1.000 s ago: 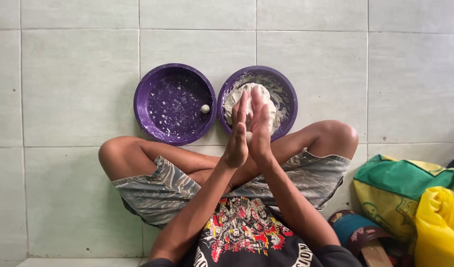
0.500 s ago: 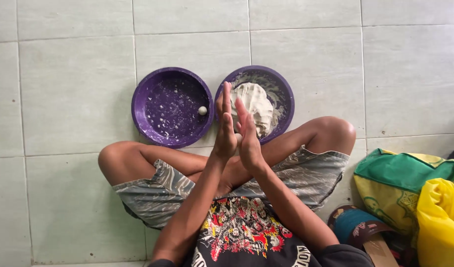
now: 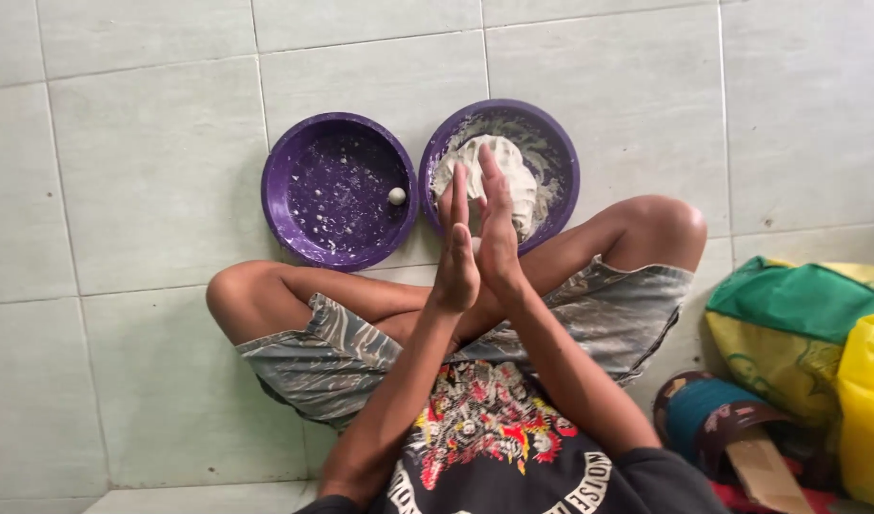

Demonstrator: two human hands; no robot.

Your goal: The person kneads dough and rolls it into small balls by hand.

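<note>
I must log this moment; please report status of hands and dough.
Left hand and right hand pressed palm to palm above right bowl. Dough in it; one small ball in left bowl. Nothing in the way.

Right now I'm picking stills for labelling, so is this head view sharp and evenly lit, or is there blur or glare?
Head view: soft, even daylight, faint shadows, no hard glare on the tiled floor; left hand and right hand slightly soft-edged, pressed together; both purple bowls and the dough look crisp.
</note>
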